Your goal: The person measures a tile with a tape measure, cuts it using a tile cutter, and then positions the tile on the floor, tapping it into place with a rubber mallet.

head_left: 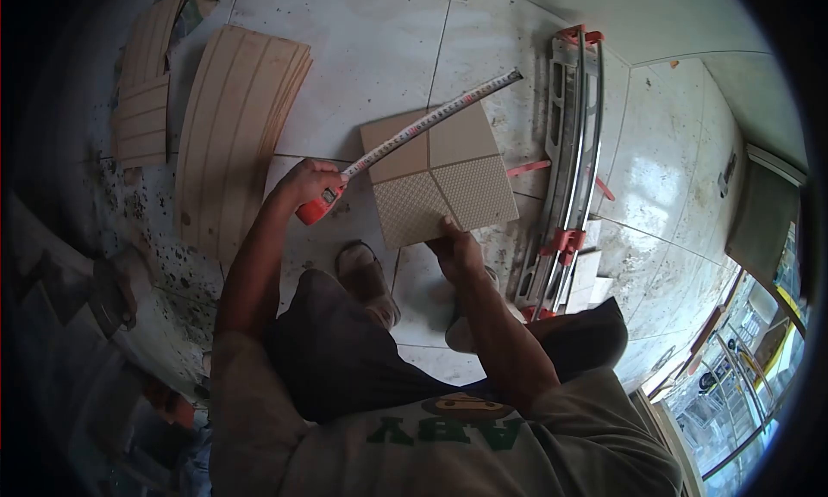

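Observation:
My left hand [304,185] is closed round a red tape measure [317,207]. Its pale blade [431,118] is drawn out up and to the right, lying across the far part of a square beige tile [466,191] and reaching past its edge. The tile has four panels, the far two smooth and the near two finely patterned. My right hand [457,251] grips the tile's near edge, thumb on the top face and the other fingers hidden beneath. The tile is over the floor in front of my feet.
A manual tile cutter [569,178] with metal rails and red fittings lies at the right. Striped beige tiles [237,135] are stacked at the left, beside more striped pieces [142,118]. Large pale floor tiles [371,40] show dirt and dark specks. A doorway [733,368] opens at lower right.

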`<state>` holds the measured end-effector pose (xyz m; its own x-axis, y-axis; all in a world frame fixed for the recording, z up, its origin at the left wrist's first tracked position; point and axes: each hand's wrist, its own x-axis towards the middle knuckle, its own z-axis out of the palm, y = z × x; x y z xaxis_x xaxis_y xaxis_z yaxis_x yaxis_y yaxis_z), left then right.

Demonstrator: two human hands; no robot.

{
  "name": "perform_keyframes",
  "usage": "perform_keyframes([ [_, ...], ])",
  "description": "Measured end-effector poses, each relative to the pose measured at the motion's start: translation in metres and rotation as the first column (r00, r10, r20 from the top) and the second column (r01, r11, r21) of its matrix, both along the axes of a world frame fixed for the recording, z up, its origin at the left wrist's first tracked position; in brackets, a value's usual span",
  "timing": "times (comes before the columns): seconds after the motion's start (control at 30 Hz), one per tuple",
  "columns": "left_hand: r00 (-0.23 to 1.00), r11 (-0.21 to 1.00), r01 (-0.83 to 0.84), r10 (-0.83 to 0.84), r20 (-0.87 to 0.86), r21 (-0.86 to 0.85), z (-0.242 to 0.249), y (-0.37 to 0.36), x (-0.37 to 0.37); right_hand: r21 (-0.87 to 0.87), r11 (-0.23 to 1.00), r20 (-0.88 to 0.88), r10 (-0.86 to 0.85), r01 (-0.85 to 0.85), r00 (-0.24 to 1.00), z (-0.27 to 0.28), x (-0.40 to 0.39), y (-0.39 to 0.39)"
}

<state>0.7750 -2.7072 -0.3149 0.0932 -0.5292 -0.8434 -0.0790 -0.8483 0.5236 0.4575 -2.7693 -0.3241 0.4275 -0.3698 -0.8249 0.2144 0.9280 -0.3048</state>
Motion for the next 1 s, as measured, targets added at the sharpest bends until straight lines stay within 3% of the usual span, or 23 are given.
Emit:
perform_keyframes([
  [0.17, 0.995, 0.996, 0.091, -0.091, -0.038, 0.000, -0.050, -0.011, 0.002, 0.121, 0.991, -0.040, 0.065, -0.060, 0.997, -0.037, -0.001, 0.018],
  [0.23, 0.947, 0.947, 0.319, -0.320, 0.018, 0.028, -0.058, -0.012, 0.007, 0.133, 0.987, -0.052, 0.101, -0.093, 0.994, -0.049, -0.007, 0.021],
  [0.33, 0.901, 0.905, 0.409, -0.421, 0.106, 0.121, -0.057, -0.019, 0.010, 0.205, 0.952, -0.151, 0.259, -0.226, 0.954, -0.059, -0.007, 0.017],
  [0.47, 0.937, 0.934, 0.347, -0.349, 0.004, 0.090, -0.066, -0.021, 0.015, 0.186, 0.946, -0.227, 0.304, -0.265, 0.925, -0.061, -0.002, 0.015],
  [1.0, 0.924, 0.922, 0.367, -0.377, 0.066, 0.126, -0.073, -0.011, 0.031, 0.262, 0.931, -0.234, 0.315, -0.252, 0.920, -0.060, 0.008, 0.015],
])
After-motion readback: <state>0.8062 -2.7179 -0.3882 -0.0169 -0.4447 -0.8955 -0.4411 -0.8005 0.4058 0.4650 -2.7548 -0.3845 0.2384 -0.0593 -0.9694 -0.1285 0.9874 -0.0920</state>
